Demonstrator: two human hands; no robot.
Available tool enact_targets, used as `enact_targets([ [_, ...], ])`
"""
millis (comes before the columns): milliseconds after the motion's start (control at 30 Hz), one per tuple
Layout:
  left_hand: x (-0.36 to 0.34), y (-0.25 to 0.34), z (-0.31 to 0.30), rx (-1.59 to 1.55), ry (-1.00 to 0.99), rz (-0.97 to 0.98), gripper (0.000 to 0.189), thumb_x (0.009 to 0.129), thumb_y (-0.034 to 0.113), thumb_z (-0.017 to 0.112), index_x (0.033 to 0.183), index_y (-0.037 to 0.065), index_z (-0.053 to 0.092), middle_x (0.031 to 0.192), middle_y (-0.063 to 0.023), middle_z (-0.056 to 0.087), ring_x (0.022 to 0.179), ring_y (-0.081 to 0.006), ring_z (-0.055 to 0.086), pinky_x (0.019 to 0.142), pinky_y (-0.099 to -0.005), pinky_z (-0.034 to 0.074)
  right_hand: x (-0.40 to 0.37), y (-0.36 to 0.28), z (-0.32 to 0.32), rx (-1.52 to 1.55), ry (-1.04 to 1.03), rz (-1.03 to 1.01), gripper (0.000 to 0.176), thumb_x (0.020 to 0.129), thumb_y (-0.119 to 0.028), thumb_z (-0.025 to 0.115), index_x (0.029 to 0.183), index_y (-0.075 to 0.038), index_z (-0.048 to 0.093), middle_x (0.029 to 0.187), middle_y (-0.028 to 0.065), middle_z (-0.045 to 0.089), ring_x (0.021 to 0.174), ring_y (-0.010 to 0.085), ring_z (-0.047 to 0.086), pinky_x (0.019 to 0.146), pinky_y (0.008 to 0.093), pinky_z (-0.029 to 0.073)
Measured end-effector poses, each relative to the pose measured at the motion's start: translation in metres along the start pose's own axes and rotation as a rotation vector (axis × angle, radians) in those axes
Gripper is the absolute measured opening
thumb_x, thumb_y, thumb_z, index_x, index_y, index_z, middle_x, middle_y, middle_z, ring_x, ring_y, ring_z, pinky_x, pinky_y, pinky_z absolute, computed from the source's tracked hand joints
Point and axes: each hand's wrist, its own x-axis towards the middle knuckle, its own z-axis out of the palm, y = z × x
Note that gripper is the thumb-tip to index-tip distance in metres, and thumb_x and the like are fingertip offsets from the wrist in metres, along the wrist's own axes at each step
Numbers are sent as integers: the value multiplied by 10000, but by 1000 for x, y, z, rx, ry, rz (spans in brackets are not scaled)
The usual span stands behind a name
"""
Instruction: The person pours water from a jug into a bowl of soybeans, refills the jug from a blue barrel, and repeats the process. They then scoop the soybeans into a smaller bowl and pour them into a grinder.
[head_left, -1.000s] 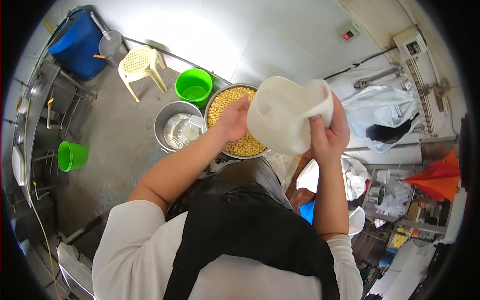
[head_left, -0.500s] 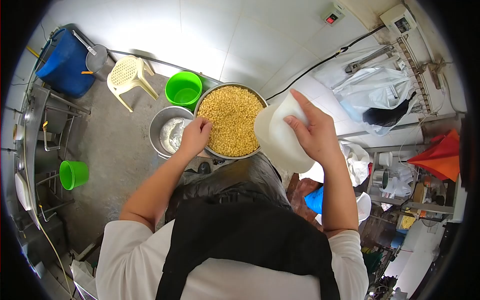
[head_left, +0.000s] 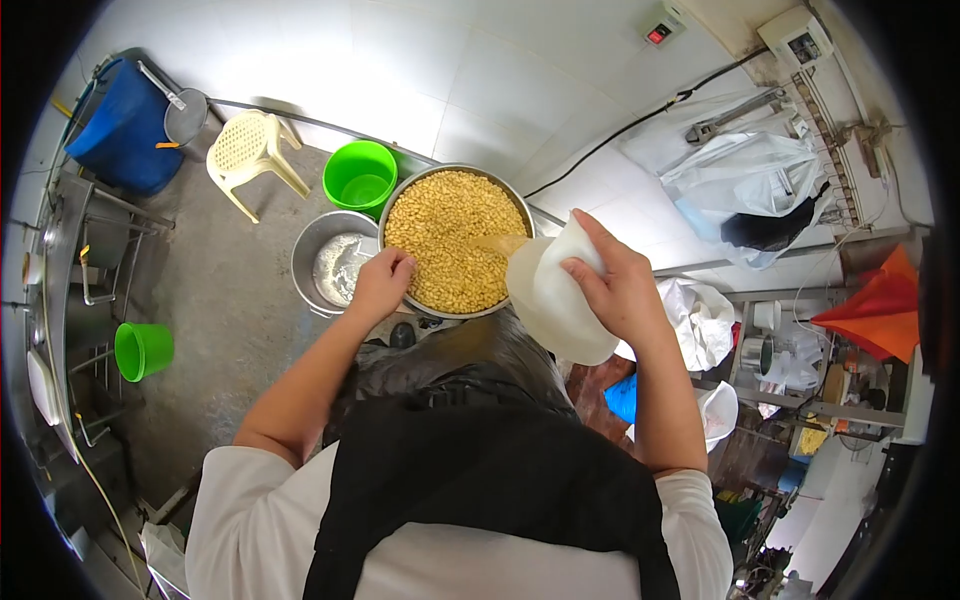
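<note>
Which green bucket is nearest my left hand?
The green bucket right beside the metal pot full of yellow kernels; the other green bucket is well apart, towards the picture's left edge.

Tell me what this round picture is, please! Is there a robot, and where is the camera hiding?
There's no robot: you're seeing a person's own two bare hands. The camera is worn on their head, looking forward and down, so the black apron shows close up.

The right hand holds a tilted white plastic jug. What looks like liquid is spilling from it onto yellow beans that fill a big round metal pot. The left hand is at that pot's rim.

Beside it are a smaller metal pot and a green bucket. A cream plastic stool stands on the grey floor.
</note>
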Motion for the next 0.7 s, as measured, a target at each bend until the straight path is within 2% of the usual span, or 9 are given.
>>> enact_targets([
  [167,-4,-25,0,65,100,-78,313,986,297,727,1039,-2,649,849,-206,715,801,-344,710,745,-448,551,-34,37,3,63,239,85,606,989,-238,774,1527,-50,568,1257,258,741,1097,331,766,927,390,599],
  [333,-11,-45,2,144,198,-134,386,980,336,746,1072,-9,599,770,-161,663,762,-316,689,739,-454,541,-66,76,8,117,371,250,616,988,-216,775,1536,-39,557,1251,255,748,1123,321,759,958,392,584],
  [367,-9,-54,4,138,181,-103,358,1007,327,705,1042,-14,602,764,-133,653,684,-267,672,662,-429,541,-70,88,12,129,349,285,614,988,-211,774,1535,-35,556,1252,256,747,1137,327,754,970,391,578],
  [400,-8,-47,3,143,167,-93,358,1007,327,705,1042,-14,602,764,-133,653,684,-267,672,662,-429,541,-72,97,12,141,327,319,612,988,-206,773,1533,-31,556,1254,256,746,1151,333,748,982,391,572],
  [433,-7,-40,0,26,63,-220,315,1022,301,677,1029,-6,604,774,-110,649,648,-219,651,602,-387,536,-72,101,13,72,295,333,601,990,-216,755,1526,-32,557,1219,280,740,1129,397,738,968,425,574],
  [467,-5,-34,-1,-89,-40,-348,276,1036,275,650,1015,2,606,784,-88,645,612,-172,629,543,-344,530,-71,110,14,73,305,345,601,990,-216,755,1526,-32,557,1219,280,740,1129,397,738,968,425,574],
  [500,-4,-39,3,-119,-26,-335,233,1051,246,610,1010,17,610,776,-63,635,551,-119,590,463,-292,501,-71,124,19,-8,238,362,593,992,-237,740,1518,-31,560,1202,295,732,1108,434,724,959,459,568],
  [567,-2,-38,2,-127,-38,-346,232,1054,246,608,1010,18,608,776,-61,634,553,-119,590,470,-289,503,-67,152,29,-116,100,427,584,1000,-289,689,1507,-33,556,1171,326,713,1084,506,682,951,548,542],
  [700,-2,-36,1,-153,-47,-369,218,1069,245,598,1016,34,599,769,-51,624,537,-113,568,467,-273,490,-60,215,58,-201,-22,494,590,1007,-293,673,1522,-38,536,1176,330,713,1118,497,680,978,554,535],
])
